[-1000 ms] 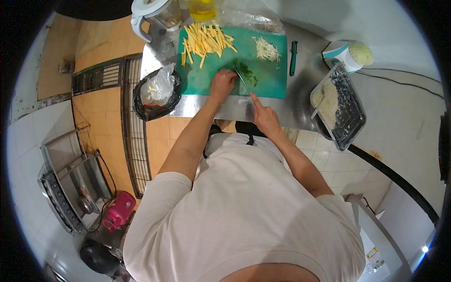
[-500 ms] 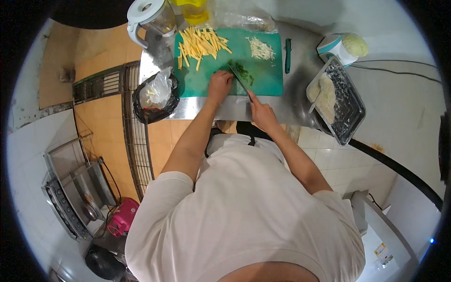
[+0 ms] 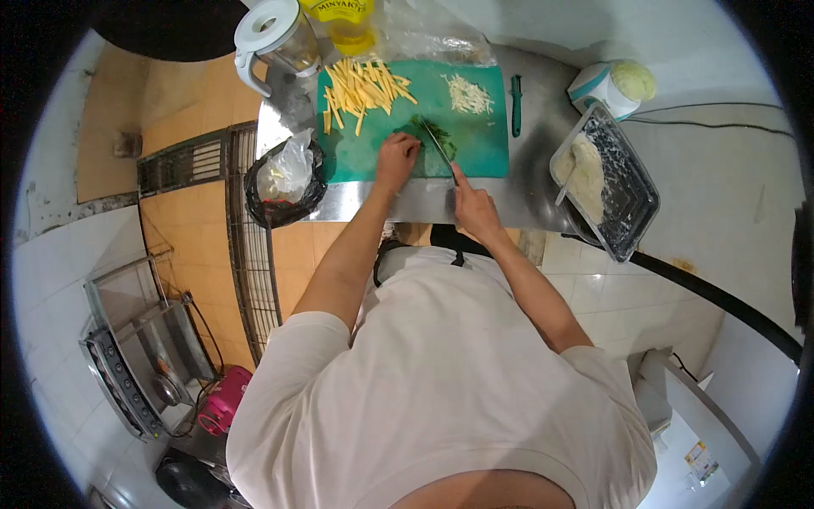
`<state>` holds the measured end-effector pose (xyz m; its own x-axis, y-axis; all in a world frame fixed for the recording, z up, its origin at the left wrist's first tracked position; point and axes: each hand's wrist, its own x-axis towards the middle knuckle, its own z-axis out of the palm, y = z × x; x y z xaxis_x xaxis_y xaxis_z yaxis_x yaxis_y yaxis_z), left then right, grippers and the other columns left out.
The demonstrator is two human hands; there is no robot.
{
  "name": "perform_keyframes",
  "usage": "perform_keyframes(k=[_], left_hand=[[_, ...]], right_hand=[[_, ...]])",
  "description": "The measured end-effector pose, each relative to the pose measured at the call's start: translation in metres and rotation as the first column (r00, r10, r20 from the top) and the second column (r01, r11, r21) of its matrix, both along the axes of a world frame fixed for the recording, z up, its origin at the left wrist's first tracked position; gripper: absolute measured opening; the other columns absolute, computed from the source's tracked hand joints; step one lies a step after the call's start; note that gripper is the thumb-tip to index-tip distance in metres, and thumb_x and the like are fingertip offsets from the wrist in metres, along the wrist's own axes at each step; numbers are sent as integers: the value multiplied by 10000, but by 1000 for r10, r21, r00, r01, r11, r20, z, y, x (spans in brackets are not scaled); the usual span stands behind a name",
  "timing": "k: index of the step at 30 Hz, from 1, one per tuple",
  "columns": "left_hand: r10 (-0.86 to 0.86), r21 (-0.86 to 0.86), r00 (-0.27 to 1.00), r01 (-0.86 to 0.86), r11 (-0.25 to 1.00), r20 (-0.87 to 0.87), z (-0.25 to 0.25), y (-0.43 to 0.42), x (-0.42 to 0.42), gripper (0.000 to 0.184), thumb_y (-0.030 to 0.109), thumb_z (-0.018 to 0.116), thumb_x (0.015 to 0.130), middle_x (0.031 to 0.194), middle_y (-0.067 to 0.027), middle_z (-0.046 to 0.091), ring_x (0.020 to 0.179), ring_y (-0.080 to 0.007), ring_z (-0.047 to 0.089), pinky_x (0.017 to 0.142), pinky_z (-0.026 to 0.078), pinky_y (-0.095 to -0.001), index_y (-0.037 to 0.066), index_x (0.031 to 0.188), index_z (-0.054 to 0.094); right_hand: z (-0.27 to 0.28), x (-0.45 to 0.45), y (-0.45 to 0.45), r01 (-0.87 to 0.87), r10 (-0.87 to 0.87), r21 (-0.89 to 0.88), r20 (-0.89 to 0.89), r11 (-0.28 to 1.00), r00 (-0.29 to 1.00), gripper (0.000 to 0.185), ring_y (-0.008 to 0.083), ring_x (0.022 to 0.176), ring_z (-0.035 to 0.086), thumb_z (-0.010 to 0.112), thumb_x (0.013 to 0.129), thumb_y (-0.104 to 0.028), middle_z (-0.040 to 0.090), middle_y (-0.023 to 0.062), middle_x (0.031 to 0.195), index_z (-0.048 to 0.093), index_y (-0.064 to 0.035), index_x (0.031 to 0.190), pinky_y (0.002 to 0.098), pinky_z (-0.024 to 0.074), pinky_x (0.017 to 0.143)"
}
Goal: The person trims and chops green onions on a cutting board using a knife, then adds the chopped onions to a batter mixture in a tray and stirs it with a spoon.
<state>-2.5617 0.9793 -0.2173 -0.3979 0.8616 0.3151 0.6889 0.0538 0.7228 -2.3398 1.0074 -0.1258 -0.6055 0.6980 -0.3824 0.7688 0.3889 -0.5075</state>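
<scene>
My right hand point(image 3: 476, 210) is wrapped around the handle of a kitchen knife point(image 3: 441, 144), its blade pointing away and to the left over finely cut green herbs point(image 3: 443, 134). Left of the blade, my left hand point(image 3: 397, 159) rests on the green cutting board point(image 3: 356, 161) with its fingers curled together beside the herbs. Whatever those fingers may hold is hidden. Yellow strips point(image 3: 365, 87) lie in a heap at the board's far left, and thin white shreds point(image 3: 468, 95) form a smaller pile at the far right.
A green peeler-like tool point(image 3: 516, 106) lies right of the board. Farther right are a tray of white powder point(image 3: 623, 182) and a scale point(image 3: 606, 89) bearing a pale green round vegetable point(image 3: 633, 81). A lidded jug point(image 3: 275, 38), oil container point(image 3: 346, 25) and black-bagged bin point(image 3: 287, 180) stand left.
The view has shifted slightly, so the board appears a little lower. The knife stays over the herbs at a slightly different angle, and both hands keep nearly the same places.
</scene>
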Motion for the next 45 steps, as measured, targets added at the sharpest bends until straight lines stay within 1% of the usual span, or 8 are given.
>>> perform_keyframes(k=[8,17,23,26,29,34,41,45], left_hand=[[-1,66,999,5,998,-50,1,-1,0,104,19,709,765,882,-94,721,886,-300,662,800,529,-417,42,855,755],[-23,-8,993,22,1000,-116,-2,-1,2,123,27,702,760,886,-74,729,875,-272,669,785,516,-411,64,869,745],[24,20,1000,-23,1000,-14,-5,1,2,148,32,729,744,840,-101,725,802,-303,676,742,540,-427,63,882,770],[61,-19,998,-61,998,11,1,0,4,164,15,741,753,816,-125,718,754,-326,685,693,552,-428,49,912,720],[95,-19,976,-93,996,196,13,1,8,202,-6,739,771,823,-140,715,742,-337,694,664,552,-425,37,933,626],[72,7,979,-75,997,191,14,3,7,240,-24,729,780,793,-167,682,747,-374,685,635,531,-430,32,914,537],[85,-127,976,-61,990,200,16,5,2,240,-9,735,771,813,-180,676,787,-381,686,662,522,-434,46,913,550],[63,-97,986,-48,994,156,20,3,1,219,16,729,788,777,-177,666,755,-395,678,650,519,-444,51,920,558]], right_hand=[[-1,10,10,-43,43,29,-23,999,999,564,528,733,648,450,1032,-264,631,304,707,271,-299,1566,603,521,713],[0,17,8,-74,76,24,-91,997,993,584,544,711,629,470,1023,-252,612,325,697,276,-316,1570,612,513,712],[6,18,2,-62,60,-34,-81,997,995,573,566,734,611,464,1026,-264,601,349,739,290,-318,1569,619,504,726],[8,20,2,-67,65,-28,-67,997,996,568,556,713,607,472,1024,-255,598,329,714,304,-309,1564,613,496,707],[5,21,2,-85,88,47,-64,995,994,549,540,688,603,487,1020,-231,601,312,687,345,-283,1547,609,480,693],[-3,20,5,-126,132,81,-73,989,989,555,537,697,623,473,1017,-236,600,328,687,327,-264,1552,615,515,688],[-1,8,15,-139,139,3,-69,990,988,561,531,761,635,472,1014,-218,657,317,864,315,-265,1550,613,520,768],[-10,2,18,-126,125,-10,-102,992,987,571,534,809,636,470,1013,-215,663,323,914,297,-277,1554,612,511,812]])
